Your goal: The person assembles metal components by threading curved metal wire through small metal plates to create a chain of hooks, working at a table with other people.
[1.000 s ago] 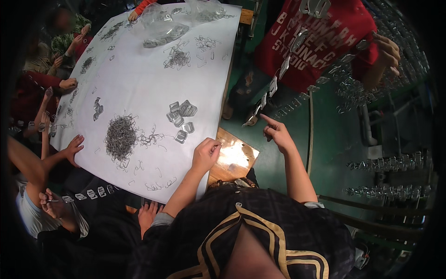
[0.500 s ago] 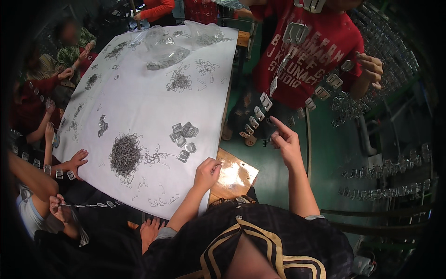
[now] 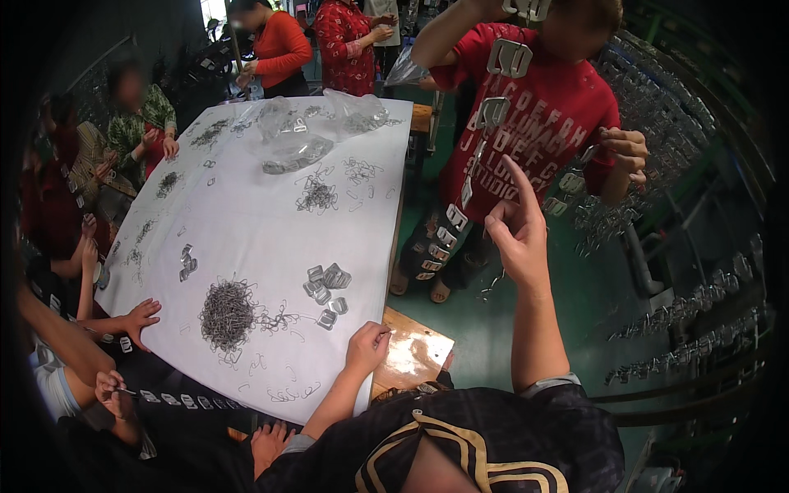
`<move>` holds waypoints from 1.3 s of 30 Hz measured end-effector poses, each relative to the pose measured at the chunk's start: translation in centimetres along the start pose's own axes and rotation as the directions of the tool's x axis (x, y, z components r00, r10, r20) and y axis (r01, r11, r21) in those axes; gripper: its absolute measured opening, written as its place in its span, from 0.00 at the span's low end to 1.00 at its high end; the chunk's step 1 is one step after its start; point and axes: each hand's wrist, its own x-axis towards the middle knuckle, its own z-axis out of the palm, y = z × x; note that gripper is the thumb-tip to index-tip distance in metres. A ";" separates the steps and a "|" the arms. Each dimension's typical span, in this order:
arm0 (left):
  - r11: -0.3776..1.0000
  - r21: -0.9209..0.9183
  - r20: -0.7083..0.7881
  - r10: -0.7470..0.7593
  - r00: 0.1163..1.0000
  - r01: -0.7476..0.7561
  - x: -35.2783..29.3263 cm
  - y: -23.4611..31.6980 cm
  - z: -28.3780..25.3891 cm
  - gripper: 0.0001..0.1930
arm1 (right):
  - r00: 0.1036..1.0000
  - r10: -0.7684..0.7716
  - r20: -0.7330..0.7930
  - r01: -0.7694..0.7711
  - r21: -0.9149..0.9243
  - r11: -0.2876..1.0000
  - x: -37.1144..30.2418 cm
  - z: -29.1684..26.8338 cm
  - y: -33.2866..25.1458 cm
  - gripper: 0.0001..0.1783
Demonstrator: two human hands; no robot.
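Note:
My left hand (image 3: 367,349) rests at the table's near right corner. Its fingers are closed, thumb against forefinger; whatever is between them is too small to make out. My right hand (image 3: 522,246) is raised off the table with its forefinger stretched upward and the other fingers curled. It appears to hold nothing. Beyond it hangs a chain of flat metal buckles (image 3: 448,238), in front of a person in a red T-shirt (image 3: 538,115), whose hands hold up strands of these buckles. On the table, nearest my left hand, lies a cluster of grey metal buckles (image 3: 329,279).
A white-covered table (image 3: 271,205) bears a heap of wire hooks (image 3: 228,315), smaller piles and clear plastic bags (image 3: 296,152). A wooden stool (image 3: 415,349) stands beside its right edge. Several people work around the table. Strands of metal parts (image 3: 690,353) hang at the right.
My right hand has risen, its forefinger now pointing more upward. The view has tilted up, showing more people at the back. My left hand stays closed at the table's corner.

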 end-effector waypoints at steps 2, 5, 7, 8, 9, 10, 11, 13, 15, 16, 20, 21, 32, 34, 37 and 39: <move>1.000 0.012 0.000 -0.001 1.000 0.001 0.1 0.1 -0.1 0.03 | 0.998 -0.064 -0.014 0.063 -0.026 0.998 1.6 0.2 -1.9 0.43; 1.000 0.014 -0.005 0.002 1.000 -0.002 0.0 0.0 -0.2 0.03 | 0.992 -0.128 0.012 0.128 -0.096 0.987 4.0 0.2 -3.2 0.43; 1.000 0.000 -0.001 0.012 1.000 -0.012 0.3 0.1 0.0 0.03 | 0.991 -0.132 0.007 0.131 -0.148 0.980 4.6 -0.1 -3.3 0.44; 1.000 -0.001 0.000 0.013 1.000 -0.013 0.2 0.1 0.1 0.03 | 0.992 -0.127 0.008 0.127 -0.173 0.977 4.7 -0.1 -3.3 0.44; 1.000 -0.002 0.001 0.016 1.000 -0.016 0.2 0.1 0.1 0.03 | 0.991 -0.133 0.003 0.132 -0.137 0.982 4.5 -0.1 -3.3 0.42; 1.000 -0.005 0.004 0.019 1.000 -0.019 0.4 0.1 0.2 0.03 | 0.982 -0.180 -0.048 0.175 -0.101 0.979 4.5 -0.1 -3.5 0.40; 1.000 -0.009 -0.004 0.018 1.000 -0.018 0.0 0.0 0.2 0.03 | 0.974 -0.205 -0.100 0.200 -0.064 0.978 4.0 0.0 -3.4 0.38; 1.000 -0.019 -0.004 0.005 1.000 -0.005 -0.2 -0.3 0.0 0.04 | 0.936 -0.230 -0.265 0.234 -0.016 0.972 2.7 -0.6 -2.5 0.27; 0.999 -0.031 -0.021 0.031 0.999 -0.032 0.1 -0.3 0.0 0.04 | 0.784 -0.232 -0.575 0.259 -0.037 0.965 1.3 -2.2 -0.4 0.15; 1.000 -0.018 -0.012 0.022 1.000 -0.022 0.3 -0.2 0.0 0.04 | 0.679 -0.246 -0.692 0.273 -0.073 0.959 0.0 -3.6 1.6 0.11; 1.000 -0.022 0.032 0.008 0.999 -0.008 0.3 0.0 0.6 0.04 | 0.412 0.212 -0.886 -0.127 0.175 0.976 -8.5 -9.7 13.2 0.11; 1.000 -0.010 0.023 0.017 1.000 -0.017 0.3 0.0 0.6 0.04 | 0.397 0.429 -0.811 -0.313 0.320 0.895 -10.6 -10.3 16.0 0.12; 1.000 0.007 0.021 -0.015 1.000 0.015 0.9 0.3 0.5 0.02 | 0.039 0.998 -0.057 -0.685 0.726 0.068 -18.9 -9.2 30.7 0.14; 1.000 0.020 0.029 -0.005 1.000 0.005 0.9 0.2 0.4 0.02 | 0.006 0.992 -0.123 -0.715 0.694 0.090 -18.8 -9.2 31.0 0.13; 1.000 0.020 0.014 0.005 1.000 -0.006 0.8 -0.1 0.5 0.02 | 0.058 0.914 -0.402 -0.717 0.620 0.318 -17.6 -8.8 29.4 0.14; 1.000 0.024 0.018 0.001 1.000 -0.002 0.9 0.1 0.4 0.03 | 0.169 0.746 -0.645 -0.605 0.529 0.595 -16.7 -9.0 27.2 0.15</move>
